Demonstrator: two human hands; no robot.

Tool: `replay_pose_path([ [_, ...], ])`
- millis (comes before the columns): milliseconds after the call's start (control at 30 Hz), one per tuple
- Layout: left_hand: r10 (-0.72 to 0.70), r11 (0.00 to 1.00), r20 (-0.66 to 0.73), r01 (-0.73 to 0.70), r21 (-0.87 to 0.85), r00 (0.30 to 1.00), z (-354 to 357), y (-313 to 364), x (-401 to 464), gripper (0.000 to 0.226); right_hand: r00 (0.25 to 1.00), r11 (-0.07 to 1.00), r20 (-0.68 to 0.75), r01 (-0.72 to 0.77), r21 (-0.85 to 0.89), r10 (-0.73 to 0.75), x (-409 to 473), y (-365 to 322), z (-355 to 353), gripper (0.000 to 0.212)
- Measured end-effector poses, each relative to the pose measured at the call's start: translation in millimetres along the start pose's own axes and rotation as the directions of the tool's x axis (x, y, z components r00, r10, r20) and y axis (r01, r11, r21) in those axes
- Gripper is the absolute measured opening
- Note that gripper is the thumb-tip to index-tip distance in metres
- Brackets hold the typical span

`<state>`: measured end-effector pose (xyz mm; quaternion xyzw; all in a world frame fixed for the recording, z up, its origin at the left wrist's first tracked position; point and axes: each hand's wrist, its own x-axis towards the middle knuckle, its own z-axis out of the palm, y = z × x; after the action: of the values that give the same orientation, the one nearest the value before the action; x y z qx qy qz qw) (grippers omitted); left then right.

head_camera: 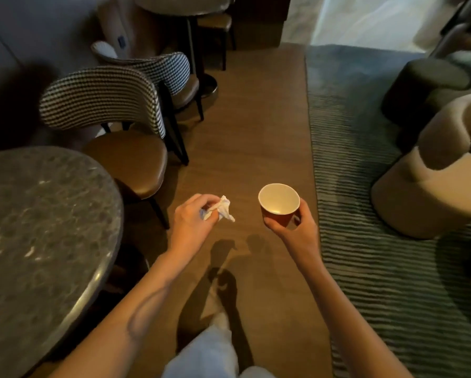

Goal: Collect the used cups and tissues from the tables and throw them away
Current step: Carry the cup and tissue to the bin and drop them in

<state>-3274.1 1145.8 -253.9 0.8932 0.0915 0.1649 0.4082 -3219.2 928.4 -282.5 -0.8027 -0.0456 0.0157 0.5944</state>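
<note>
Both forearms reach forward over the brown wooden floor (250, 126); the left hand (193, 219) pinches a crumpled white tissue (223, 210); the right hand (294, 227) grips a red, white-lined paper cup (278, 204) upright, mouth upward, beside the round grey marble desk (43, 227).

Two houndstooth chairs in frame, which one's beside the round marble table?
The nearer houndstooth chair, with the tan seat that sits right at the edge of the marble table. The farther houndstooth chair stands behind it, by another table's pedestal.
</note>
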Motion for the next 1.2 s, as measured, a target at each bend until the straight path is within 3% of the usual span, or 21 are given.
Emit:
replay_pose_path([
  [200,0.138,0.988,0.208,-0.15,0.044,0.968,104.7,34.7,151.9,0.021,0.976,0.995,-0.213,-0.063,-0.071,0.047,122.5,21.0,-56.8,0.072],
  [367,0.183,0.982,0.273,-0.191,0.004,0.944,211.5,62.5,274.4,0.021,0.937,0.986,-0.331,-0.145,-0.085,0.109,238.0,57.9,-121.1,0.068],
  [600,0.148,0.989,0.224,-0.141,-0.047,0.963,325.4,124.1,433.8,0.02,0.947,0.983,-0.296,-0.159,-0.088,0.126,426.2,78.6,-205.7,0.071],
  [700,0.195,0.981,0.182,-0.195,-0.016,0.964,358.0,137.5,494.6,0.018,0.952,0.984,-0.277,-0.158,-0.086,0.128,501.2,82.2,-229.3,0.07],
  [867,0.161,0.987,0.136,-0.163,0.004,0.978,411.0,125.0,606.2,0.015,0.966,0.985,-0.225,-0.15,-0.088,0.127,633.5,103.8,-236.3,0.071],
  [1200,0.176,0.984,0.143,-0.17,-0.054,0.974,512.4,124.8,891.1,0.013,0.957,0.99,-0.277,-0.11,-0.088,0.082,927.5,104.9,-253.0,0.068],
])
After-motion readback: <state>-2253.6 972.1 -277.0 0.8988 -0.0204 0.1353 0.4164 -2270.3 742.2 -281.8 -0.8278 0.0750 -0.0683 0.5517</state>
